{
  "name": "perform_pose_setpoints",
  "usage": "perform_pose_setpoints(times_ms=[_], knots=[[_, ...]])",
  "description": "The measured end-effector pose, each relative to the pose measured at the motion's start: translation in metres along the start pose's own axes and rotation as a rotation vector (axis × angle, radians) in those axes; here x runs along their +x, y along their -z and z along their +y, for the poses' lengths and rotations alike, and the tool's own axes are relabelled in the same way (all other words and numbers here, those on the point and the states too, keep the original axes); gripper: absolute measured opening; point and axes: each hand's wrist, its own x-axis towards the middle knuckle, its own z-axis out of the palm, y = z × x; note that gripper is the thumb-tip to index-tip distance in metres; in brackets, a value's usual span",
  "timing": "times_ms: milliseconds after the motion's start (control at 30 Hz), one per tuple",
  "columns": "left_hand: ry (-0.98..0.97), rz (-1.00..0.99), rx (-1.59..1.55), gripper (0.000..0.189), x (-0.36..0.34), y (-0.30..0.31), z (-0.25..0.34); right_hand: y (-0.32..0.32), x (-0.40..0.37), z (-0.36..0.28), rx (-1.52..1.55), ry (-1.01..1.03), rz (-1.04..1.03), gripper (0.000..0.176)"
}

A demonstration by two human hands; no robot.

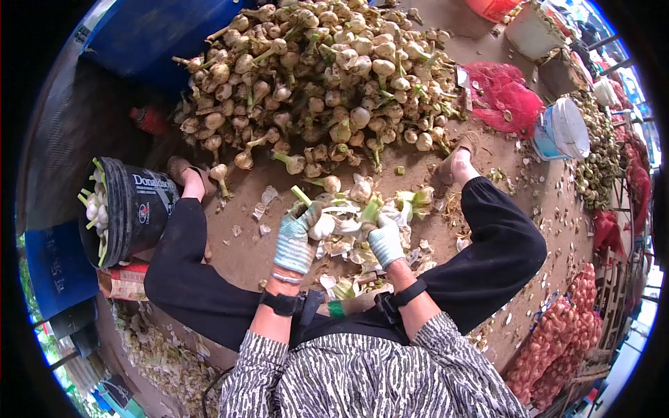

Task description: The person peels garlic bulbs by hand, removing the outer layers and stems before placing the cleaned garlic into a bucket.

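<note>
One whitish garlic bulb (pixel 323 226), green-stemmed, sits clamped in the gloved left hand (pixel 298 235).

Gloved left hand (pixel 297 237) and right hand (pixel 384 235) close together, fingers curled.

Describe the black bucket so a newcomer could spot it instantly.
From the big garlic heap, come back to the left leg. Outside it is a black bucket of pale bulbs with green stems, set apart by white Donaldson lettering on its side.
</note>
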Motion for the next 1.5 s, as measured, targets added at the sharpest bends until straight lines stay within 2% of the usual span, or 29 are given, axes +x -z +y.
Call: perform_pose_setpoints(times_ms=[67,100,167,233,300,367,400,533,567,633,667,733,767,800,833,900,933,967,1000,1033,1100,1133,1167,1233,1300,1367,1433,1467,1500], knots=[[0.104,-0.106,0.134,0.024,-0.002,0.003,0.005,0.002,-0.004,0.0,-1.054,0.122,-0.15,0.04],[0.072,-0.114,0.158,0.024,0.002,0.004,0.015,-0.009,-0.004,0.0,-1.113,0.303,-0.047,0.048],[0.064,-0.115,0.19,0.02,0.001,0.009,0.011,-0.007,-0.012,0.003,-1.009,0.261,0.018,0.055],[0.038,-0.042,0.26,0.019,0.0,0.013,0.0,-0.006,-0.031,-0.043,-0.437,0.367,-0.148,0.071],[0.119,-0.125,0.248,0.019,0.001,0.017,-0.001,-0.022,-0.031,-0.042,-0.297,0.344,-0.089,0.069],[0.068,-0.107,0.252,0.02,-0.003,0.008,-0.001,-0.039,-0.035,-0.056,-0.037,0.398,-0.199,0.052],[0.061,-0.05,0.172,0.02,-0.004,0.009,0.001,-0.042,-0.026,-0.046,-0.223,0.426,-0.108,0.036],[0.052,-0.035,-0.151,0.022,-0.011,0.019,0.009,-0.031,-0.014,-0.021,-0.24,0.407,-0.007,0.032],[0.054,-0.058,-0.268,0.023,-0.014,0.024,0.012,-0.02,-0.021,-0.024,-0.364,0.304,0.109,0.031],[0.034,-0.071,-0.261,0.025,-0.011,0.028,0.018,0.009,-0.006,0.019,-0.815,0.313,0.178,0.029],[-0.023,-0.083,-0.172,0.024,-0.012,0.022,0.025,0.006,-0.007,0.015,-0.817,0.317,0.178,0.029],[-0.087,-0.081,-0.026,0.018,-0.011,0.02,0.031,-0.006,-0.014,0.002,-0.984,0.314,-0.049,0.037],[-0.088,-0.078,-0.03,0.018,-0.009,0.019,0.03,-0.017,-0.012,0.0,-0.752,0.352,-0.14,0.053],[-0.112,0.029,0.062,0.015,-0.008,0.017,0.026,-0.031,-0.035,-0.044,-0.552,0.15,-0.256,0.067],[-0.13,0.135,0.158,0.012,-0.008,0.017,0.022,-0.045,-0.043,-0.045,-0.026,0.083,-0.343,0.072],[-0.15,0.145,0.222,0.012,-0.002,0.022,0.009,-0.067,-0.045,-0.05,0.006,0.191,-0.322,0.054],[-0.199,0.181,0.354,0.013,0.0,0.023,0.005,-0.074,-0.043,-0.052,0.004,0.191,-0.32,0.054],[-0.248,0.222,0.485,0.014,0.001,0.025,0.002,-0.081,-0.042,-0.054,-0.083,0.173,-0.251,0.041],[-0.314,0.212,0.468,0.014,-0.004,0.017,0.006,-0.085,-0.042,-0.055,-0.17,0.152,-0.184,0.029],[-0.314,0.222,0.466,0.014,-0.004,0.021,0.006,-0.087,-0.043,-0.055,-0.172,0.148,-0.192,0.029],[-0.294,0.237,0.406,0.014,-0.003,0.024,0.007,-0.09,-0.044,-0.055,-0.276,0.387,-0.068,0.015],[-0.186,0.175,0.171,0.017,-0.007,0.025,0.012,-0.086,-0.041,-0.053,-0.16,0.331,-0.091,0.016],[-0.184,0.176,0.17,0.017,-0.011,0.025,0.016,-0.078,-0.031,-0.041,-0.232,0.324,-0.05,0.014],[-0.223,-0.044,-0.123,0.02,-0.015,0.017,0.033,-0.052,-0.017,-0.014,-0.567,0.214,0.11,0.016],[-0.2,-0.069,-0.157,0.022,-0.01,0.03,0.043,-0.029,-0.007,0.032,-0.73,0.09,-0.1,0.018],[0.007,-0.1,-0.254,0.02,0.006,0.05,0.035,-0.031,-0.017,0.029,-0.947,0.145,-0.409,0.018],[0.041,-0.002,-0.314,0.017,0.009,0.046,0.028,-0.045,-0.027,0.014,-0.841,0.253,-0.426,0.02],[-0.039,0.056,-0.201,0.016,0.012,0.049,0.022,-0.052,-0.027,0.012,-0.566,0.331,-0.375,0.02],[-0.115,0.122,-0.086,0.014,0.012,0.05,0.016,-0.06,-0.033,-0.002,-0.567,0.325,-0.382,0.02]])
